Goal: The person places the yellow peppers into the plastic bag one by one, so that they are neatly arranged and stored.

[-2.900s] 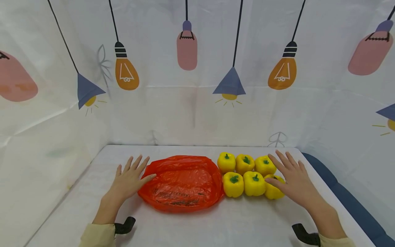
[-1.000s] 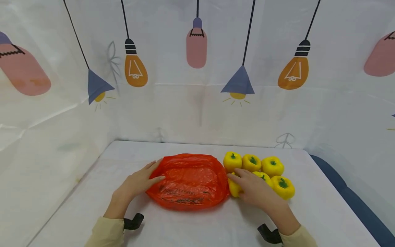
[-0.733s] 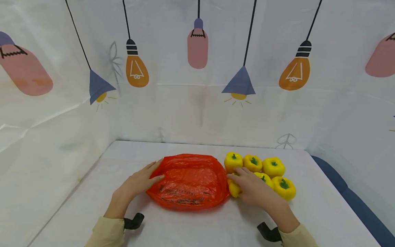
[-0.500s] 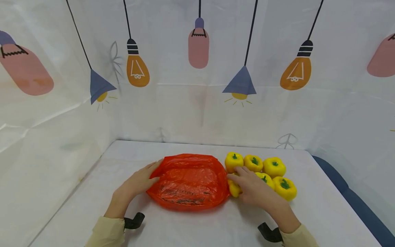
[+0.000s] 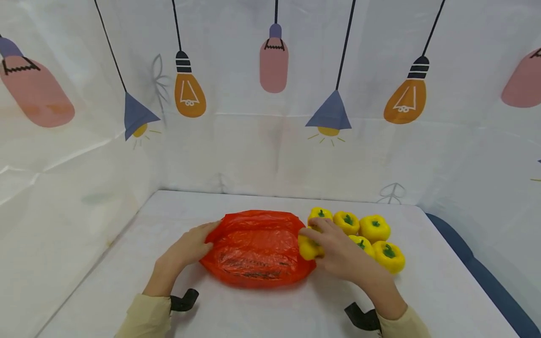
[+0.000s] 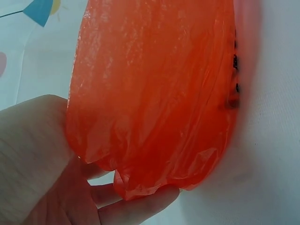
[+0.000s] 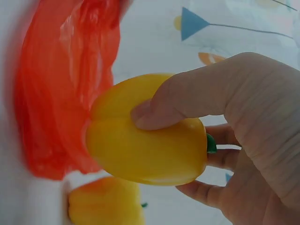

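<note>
A red plastic bag (image 5: pixel 258 249) lies on the white table with its rim spread wide. My left hand (image 5: pixel 188 246) holds the bag's left side, and in the left wrist view its fingers (image 6: pixel 145 206) curl against the bag's edge. My right hand (image 5: pixel 340 251) grips a yellow bell pepper (image 5: pixel 310 247) at the bag's right edge. In the right wrist view the thumb presses one side of this pepper (image 7: pixel 145 140), its green stem toward the palm. Other yellow bell peppers (image 5: pixel 374 228) stand grouped beyond the right hand, some partly hidden by it.
The white table (image 5: pixel 262 310) ends at a white curtain (image 5: pixel 236 155) printed with lamps. A dark blue padded edge, perhaps a chair (image 5: pixel 469 258), stands along the table's right side. A black wrist mount (image 5: pixel 184 300) sticks out at each wrist.
My right hand came left from over the peppers, took hold of the front-left one and lifted it to the bag's edge. My left hand moved in and took the bag's side.
</note>
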A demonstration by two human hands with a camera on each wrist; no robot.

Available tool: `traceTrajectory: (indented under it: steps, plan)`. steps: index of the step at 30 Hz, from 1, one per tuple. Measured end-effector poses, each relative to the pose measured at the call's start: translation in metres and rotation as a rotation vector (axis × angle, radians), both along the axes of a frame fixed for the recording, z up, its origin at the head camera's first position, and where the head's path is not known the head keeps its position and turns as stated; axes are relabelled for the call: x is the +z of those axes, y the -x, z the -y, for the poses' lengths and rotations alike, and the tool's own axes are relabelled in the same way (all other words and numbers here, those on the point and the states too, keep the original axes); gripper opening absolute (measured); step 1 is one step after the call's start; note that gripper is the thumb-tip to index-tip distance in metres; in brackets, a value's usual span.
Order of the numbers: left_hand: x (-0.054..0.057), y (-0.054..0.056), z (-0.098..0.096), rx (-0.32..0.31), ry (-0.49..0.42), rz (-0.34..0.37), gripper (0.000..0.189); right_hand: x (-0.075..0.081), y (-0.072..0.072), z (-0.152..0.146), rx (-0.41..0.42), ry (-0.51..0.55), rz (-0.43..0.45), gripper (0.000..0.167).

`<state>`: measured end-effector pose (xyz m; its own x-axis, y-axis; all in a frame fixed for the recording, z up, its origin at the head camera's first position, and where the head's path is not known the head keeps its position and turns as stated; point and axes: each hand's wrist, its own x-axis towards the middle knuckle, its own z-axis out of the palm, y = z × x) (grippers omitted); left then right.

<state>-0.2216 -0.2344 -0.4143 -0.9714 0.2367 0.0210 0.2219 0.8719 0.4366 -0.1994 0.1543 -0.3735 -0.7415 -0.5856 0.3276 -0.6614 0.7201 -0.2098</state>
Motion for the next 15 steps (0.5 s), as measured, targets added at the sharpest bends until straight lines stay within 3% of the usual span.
traceTrajectory:
  steps: [9, 15]
  plan:
    - [0.002, 0.002, 0.001, 0.015, -0.023, -0.017, 0.064, -0.010, 0.021, 0.041, 0.116, 0.066, 0.084, 0.062]
    - [0.005, 0.001, -0.003, 0.033, -0.047, -0.005, 0.063, -0.023, 0.041, 0.072, 0.129, 0.108, 0.168, 0.060]
